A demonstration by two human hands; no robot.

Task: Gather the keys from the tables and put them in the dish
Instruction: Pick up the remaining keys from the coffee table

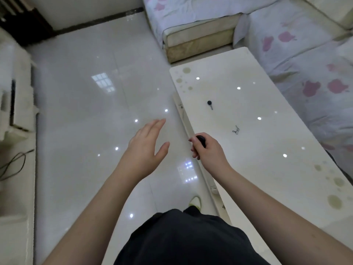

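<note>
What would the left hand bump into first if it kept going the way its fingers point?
Probably nothing soon: the left hand hangs open over the shiny floor, fingers aimed ahead and slightly right. The white table edge lies nearest that line, though depth is unclear.

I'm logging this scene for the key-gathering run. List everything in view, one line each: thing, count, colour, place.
black-headed metal key: one, black and silver, middle of the table top
small thin wire-like item: one, dark, on the table nearer the person; too small to identify
glossy white rectangular coffee table: one, white with olive dots at the corners, right of centre
sofa with pink-patterned white cover: one, white and pink, behind and right of the table
shiny tiled floor: pale grey, left and centre
white cabinet: one, left edge
dark cable: one, lower left
left hand: one, fingers straight, over the floor
right hand: one, grips a small black object, at the table's near edge
</note>
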